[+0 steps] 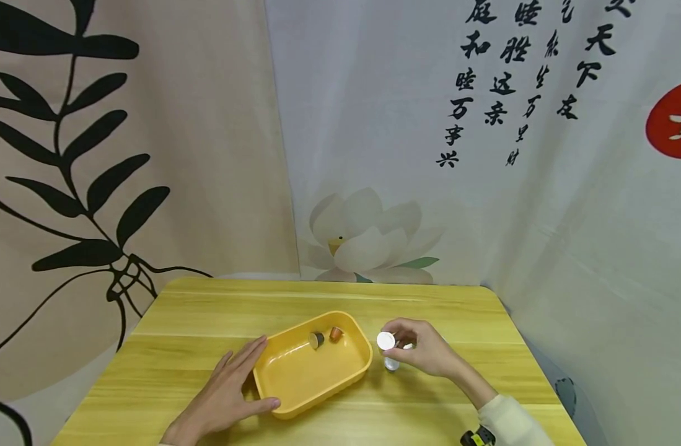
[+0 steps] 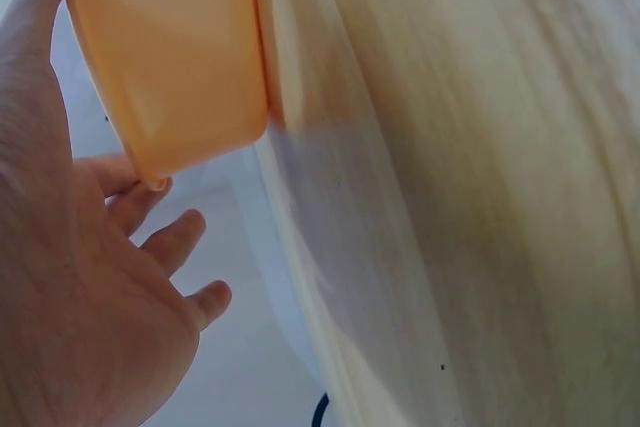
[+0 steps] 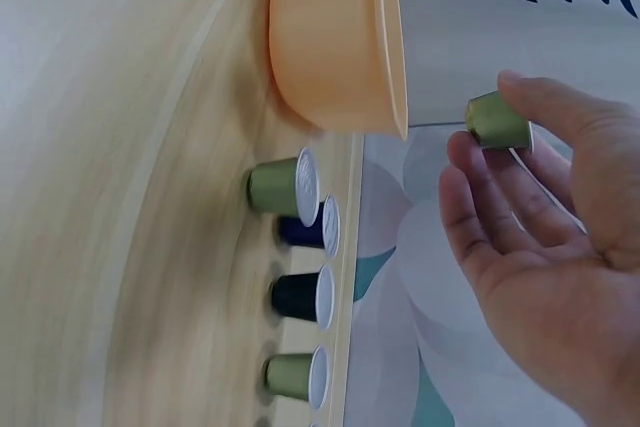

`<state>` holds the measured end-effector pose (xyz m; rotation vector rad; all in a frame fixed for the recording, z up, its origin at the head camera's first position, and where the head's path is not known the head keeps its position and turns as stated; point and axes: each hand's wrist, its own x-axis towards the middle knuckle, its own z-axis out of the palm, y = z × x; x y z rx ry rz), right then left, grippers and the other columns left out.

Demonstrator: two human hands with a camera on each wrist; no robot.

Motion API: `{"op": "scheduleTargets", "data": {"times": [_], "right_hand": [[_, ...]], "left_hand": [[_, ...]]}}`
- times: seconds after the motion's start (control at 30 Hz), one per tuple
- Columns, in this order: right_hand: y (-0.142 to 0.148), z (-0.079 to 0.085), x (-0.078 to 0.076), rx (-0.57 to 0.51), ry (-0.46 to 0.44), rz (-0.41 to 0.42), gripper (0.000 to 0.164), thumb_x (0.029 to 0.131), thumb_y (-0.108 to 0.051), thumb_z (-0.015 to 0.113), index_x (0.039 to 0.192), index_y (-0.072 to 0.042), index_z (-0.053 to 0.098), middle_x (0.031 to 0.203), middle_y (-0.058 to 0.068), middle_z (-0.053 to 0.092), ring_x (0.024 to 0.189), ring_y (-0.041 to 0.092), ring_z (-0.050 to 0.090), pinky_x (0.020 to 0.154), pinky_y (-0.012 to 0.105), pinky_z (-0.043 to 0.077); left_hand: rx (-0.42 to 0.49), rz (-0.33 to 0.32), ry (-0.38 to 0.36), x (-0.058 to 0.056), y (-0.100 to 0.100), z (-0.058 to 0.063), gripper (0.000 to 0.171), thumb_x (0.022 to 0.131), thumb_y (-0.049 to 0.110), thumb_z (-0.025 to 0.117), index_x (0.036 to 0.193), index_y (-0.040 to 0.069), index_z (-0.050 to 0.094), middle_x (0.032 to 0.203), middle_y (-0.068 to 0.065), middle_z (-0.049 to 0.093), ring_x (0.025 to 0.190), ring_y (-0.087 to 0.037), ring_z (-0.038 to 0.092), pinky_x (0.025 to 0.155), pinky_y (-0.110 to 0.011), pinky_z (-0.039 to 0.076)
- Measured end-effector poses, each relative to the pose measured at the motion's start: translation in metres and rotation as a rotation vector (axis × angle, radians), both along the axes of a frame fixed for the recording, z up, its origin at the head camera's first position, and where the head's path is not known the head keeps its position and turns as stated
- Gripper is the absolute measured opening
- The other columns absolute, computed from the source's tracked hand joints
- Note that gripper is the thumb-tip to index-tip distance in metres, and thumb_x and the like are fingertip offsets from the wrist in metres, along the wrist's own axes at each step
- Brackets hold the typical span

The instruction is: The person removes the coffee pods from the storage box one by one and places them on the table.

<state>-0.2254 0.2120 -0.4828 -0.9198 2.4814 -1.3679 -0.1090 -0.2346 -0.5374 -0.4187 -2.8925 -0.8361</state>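
Observation:
My left hand (image 1: 220, 390) spans the left end of a yellow rectangular tray (image 1: 307, 378), its fingers and thumb extended at the rim. Inside the tray lie two coffee capsules, a dark one (image 1: 316, 339) and an orange-brown one (image 1: 336, 334). To the right of the tray, my right hand (image 1: 429, 350) pinches a green coffee capsule (image 3: 500, 122) between thumb and fingers, raised above the table. Its white lid faces up toward the head camera. Several more capsules stand lid up on the table below, among them a green one (image 3: 275, 187) and a black one (image 3: 300, 297).
The tray sits on a wood-grain table (image 1: 167, 347). Behind it hangs a printed curtain (image 1: 373, 155) with a flower and characters. In the head view, my right hand partly covers the standing capsules.

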Motion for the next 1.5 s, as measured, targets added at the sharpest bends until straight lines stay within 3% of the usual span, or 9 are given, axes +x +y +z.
{"op": "scheduleTargets", "data": {"times": [0.33, 0.6, 0.9, 1.17, 1.5], "right_hand": [[0.03, -0.011, 0.005, -0.011, -0.03, -0.075, 0.035, 0.1, -0.019, 0.089, 0.131, -0.01, 0.077, 0.123, 0.01, 0.081, 0.106, 0.013, 0.078, 0.092, 0.025, 0.068], [0.05, -0.02, 0.01, -0.013, -0.095, -0.114, 0.035, 0.1, -0.018, 0.088, 0.131, -0.005, 0.075, 0.126, 0.015, 0.081, 0.104, 0.008, 0.079, 0.088, 0.025, 0.068], [0.053, -0.039, 0.01, -0.008, -0.15, -0.146, 0.035, 0.1, -0.013, 0.087, 0.13, 0.0, 0.074, 0.125, 0.018, 0.079, 0.104, 0.011, 0.08, 0.087, 0.021, 0.068], [0.045, -0.055, 0.014, 0.073, -0.113, -0.229, 0.033, 0.097, -0.017, 0.091, 0.122, -0.001, 0.077, 0.119, 0.016, 0.078, 0.1, 0.017, 0.08, 0.083, 0.023, 0.068], [0.044, -0.063, 0.015, 0.124, -0.063, -0.27, 0.032, 0.095, -0.016, 0.092, 0.12, -0.001, 0.077, 0.114, 0.011, 0.081, 0.097, 0.013, 0.079, 0.083, 0.019, 0.066]], "left_hand": [[-0.006, 0.003, 0.005, 0.0, -0.001, 0.0, 0.121, 0.088, 0.077, 0.084, 0.178, 0.012, 0.036, 0.185, -0.011, 0.037, 0.167, -0.047, 0.043, 0.131, -0.085, 0.025], [-0.015, 0.007, 0.003, -0.001, -0.001, -0.001, 0.122, 0.088, 0.08, 0.082, 0.178, 0.013, 0.035, 0.185, -0.011, 0.037, 0.166, -0.047, 0.044, 0.131, -0.084, 0.026], [-0.004, 0.009, 0.004, -0.002, -0.001, -0.001, 0.122, 0.088, 0.077, 0.085, 0.178, 0.012, 0.036, 0.185, -0.014, 0.038, 0.165, -0.048, 0.045, 0.13, -0.086, 0.026], [0.001, 0.016, 0.011, -0.002, -0.002, -0.001, 0.122, 0.087, 0.078, 0.084, 0.177, 0.012, 0.037, 0.184, -0.013, 0.038, 0.164, -0.049, 0.046, 0.129, -0.086, 0.027], [0.004, 0.012, -0.004, 0.0, 0.001, -0.001, 0.122, 0.087, 0.078, 0.085, 0.178, 0.012, 0.037, 0.184, -0.013, 0.039, 0.164, -0.047, 0.046, 0.129, -0.085, 0.029]]}}
